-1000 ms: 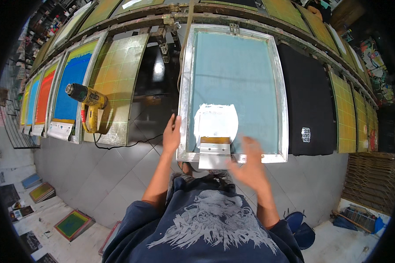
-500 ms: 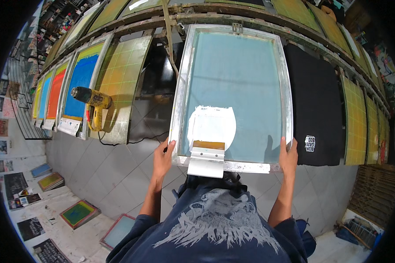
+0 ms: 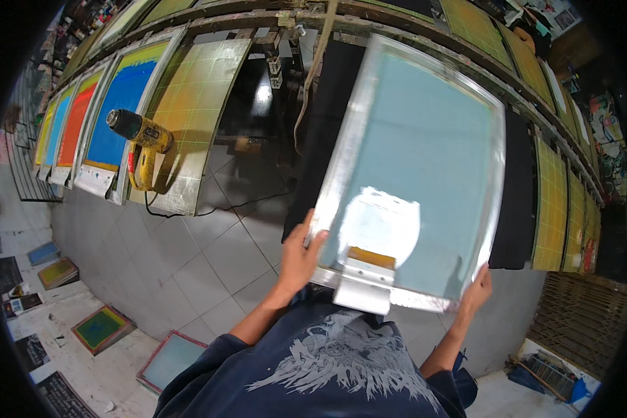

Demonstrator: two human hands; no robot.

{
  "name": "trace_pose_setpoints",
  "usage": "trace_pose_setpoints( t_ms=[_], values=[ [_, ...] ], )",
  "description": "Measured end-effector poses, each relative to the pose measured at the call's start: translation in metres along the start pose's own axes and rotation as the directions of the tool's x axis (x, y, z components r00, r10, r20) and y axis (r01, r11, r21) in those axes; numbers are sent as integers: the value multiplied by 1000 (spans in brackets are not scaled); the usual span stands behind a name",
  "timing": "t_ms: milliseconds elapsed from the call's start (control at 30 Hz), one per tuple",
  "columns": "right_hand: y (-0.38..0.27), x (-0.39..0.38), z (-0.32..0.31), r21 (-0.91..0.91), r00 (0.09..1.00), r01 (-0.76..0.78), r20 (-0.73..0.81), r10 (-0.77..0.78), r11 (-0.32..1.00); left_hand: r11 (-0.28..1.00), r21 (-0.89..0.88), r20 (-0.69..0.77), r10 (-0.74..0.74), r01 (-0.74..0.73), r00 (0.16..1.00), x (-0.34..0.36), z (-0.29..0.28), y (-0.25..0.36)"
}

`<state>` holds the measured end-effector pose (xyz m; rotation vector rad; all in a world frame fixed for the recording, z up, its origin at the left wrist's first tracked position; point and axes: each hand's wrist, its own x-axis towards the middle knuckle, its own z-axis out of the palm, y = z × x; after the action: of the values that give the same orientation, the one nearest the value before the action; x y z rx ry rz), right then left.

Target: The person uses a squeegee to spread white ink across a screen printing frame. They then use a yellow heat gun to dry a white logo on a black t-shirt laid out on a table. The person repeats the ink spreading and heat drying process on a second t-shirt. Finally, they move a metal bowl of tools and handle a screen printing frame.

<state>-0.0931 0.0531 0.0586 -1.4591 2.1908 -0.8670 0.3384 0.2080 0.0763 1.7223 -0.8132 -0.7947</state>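
Observation:
I hold an aluminium-framed screen [image 3: 425, 139] with pale blue-grey mesh, tilted at an angle in front of me. My left hand [image 3: 302, 254] grips its left side near the lower corner, and my right hand [image 3: 478, 285] grips the lower right side. A patch of white ink [image 3: 377, 219] lies on the lower part of the mesh. A metal squeegee with an amber blade [image 3: 362, 291] rests on this patch and over the lower frame edge. Black fabric on boards [image 3: 515, 188] shows behind the screen on both sides.
To the left stand a yellow heat gun [image 3: 146, 143] with a cord, a bare board [image 3: 198, 104] and screens with blue, red and yellow ink [image 3: 122, 90]. Gridded boards [image 3: 550, 209] line the right. A rail [image 3: 397, 21] runs behind, beside a hanging cord, with another person [image 3: 526, 38] partly visible.
Both hands have taken hold of the screen's sides. The screen has swung right and toward me, turned clockwise, now over the black fabric that was to its right.

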Motion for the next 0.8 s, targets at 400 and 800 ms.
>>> trace_pose_setpoints(
  t_ms=[400,800],
  values=[
    [128,-13,-174,-124,893,-334,-357,272,934,994,-34,359,108,-103,927,-33,155,48],
    [175,133,-193,-24,965,-160,-213,151,987,999,27,109,26,-30,994,-82,303,41]
  ],
)
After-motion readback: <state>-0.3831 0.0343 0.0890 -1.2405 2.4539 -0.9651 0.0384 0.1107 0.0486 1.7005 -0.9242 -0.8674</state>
